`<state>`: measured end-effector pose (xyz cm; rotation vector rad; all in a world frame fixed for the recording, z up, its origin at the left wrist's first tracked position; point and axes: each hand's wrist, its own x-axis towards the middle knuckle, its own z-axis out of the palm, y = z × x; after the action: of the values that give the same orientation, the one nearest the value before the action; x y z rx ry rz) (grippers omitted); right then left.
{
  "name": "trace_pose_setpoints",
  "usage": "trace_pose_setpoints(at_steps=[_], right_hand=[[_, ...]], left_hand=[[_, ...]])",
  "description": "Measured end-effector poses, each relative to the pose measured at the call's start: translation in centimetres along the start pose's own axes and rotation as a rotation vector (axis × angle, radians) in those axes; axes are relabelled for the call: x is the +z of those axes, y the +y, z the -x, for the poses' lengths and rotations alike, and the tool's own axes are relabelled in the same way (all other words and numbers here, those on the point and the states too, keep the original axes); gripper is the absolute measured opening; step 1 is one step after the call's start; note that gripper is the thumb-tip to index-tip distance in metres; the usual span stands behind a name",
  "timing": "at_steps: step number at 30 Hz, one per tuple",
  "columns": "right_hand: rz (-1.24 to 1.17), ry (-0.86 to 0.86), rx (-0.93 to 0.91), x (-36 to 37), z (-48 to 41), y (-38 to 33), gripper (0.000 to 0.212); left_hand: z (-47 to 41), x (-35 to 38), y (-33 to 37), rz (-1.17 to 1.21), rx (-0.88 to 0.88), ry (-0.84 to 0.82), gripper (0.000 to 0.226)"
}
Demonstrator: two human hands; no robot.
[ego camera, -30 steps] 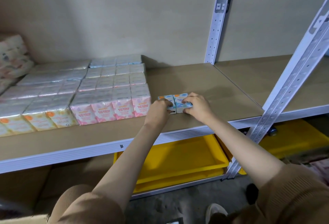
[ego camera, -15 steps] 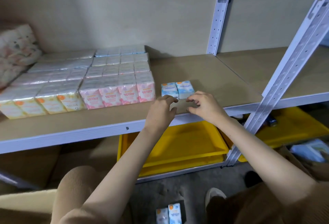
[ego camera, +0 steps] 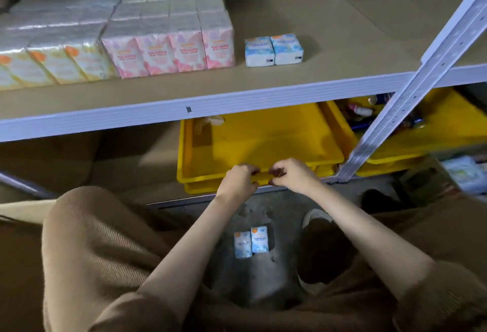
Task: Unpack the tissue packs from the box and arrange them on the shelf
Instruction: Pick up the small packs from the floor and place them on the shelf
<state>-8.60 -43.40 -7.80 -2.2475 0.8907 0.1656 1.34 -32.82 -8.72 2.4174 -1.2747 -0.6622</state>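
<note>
Two blue tissue packs [ego camera: 274,50] stand side by side on the brown shelf board [ego camera: 316,41], just right of a row of pink packs [ego camera: 168,53] and yellow packs [ego camera: 52,65]. Two more blue packs [ego camera: 251,242] lie on the grey floor between my knees. My left hand [ego camera: 238,180] and my right hand [ego camera: 291,175] hang below the shelf, in front of the yellow tray, fingers loosely curled and holding nothing.
A stack of yellow trays [ego camera: 261,142] sits on the lower level, with another yellow tray [ego camera: 448,126] of small items to the right. A white slanted upright [ego camera: 421,73] crosses the right side. A cardboard box edge [ego camera: 15,207] shows at left.
Both hands let go of the two blue packs on the shelf and dropped down toward the floor. The view tilted downward, showing two more packs on the floor.
</note>
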Motion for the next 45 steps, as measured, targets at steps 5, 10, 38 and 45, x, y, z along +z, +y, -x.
trace_pose_setpoints(at_steps=[5, 10, 38, 45], right_hand=[[-0.077, -0.148, 0.212, 4.8, -3.5, 4.7, 0.030], [-0.098, -0.302, 0.376, 9.5, -5.8, 9.0, 0.020], [-0.667, -0.210, 0.818, 26.1, -6.6, 16.6, 0.039], [-0.729, -0.197, 0.846, 24.2, -6.8, 15.6, 0.036]], left_hand=[[-3.3, 4.0, -4.0, 0.013, -0.158, -0.231, 0.037], [-4.8, 9.1, -8.7, 0.075, -0.307, -0.410, 0.029], [-2.3, 23.9, -15.0, 0.519, -0.924, -0.341, 0.041], [-2.2, 22.4, -14.8, 0.610, -0.916, -0.280, 0.038]])
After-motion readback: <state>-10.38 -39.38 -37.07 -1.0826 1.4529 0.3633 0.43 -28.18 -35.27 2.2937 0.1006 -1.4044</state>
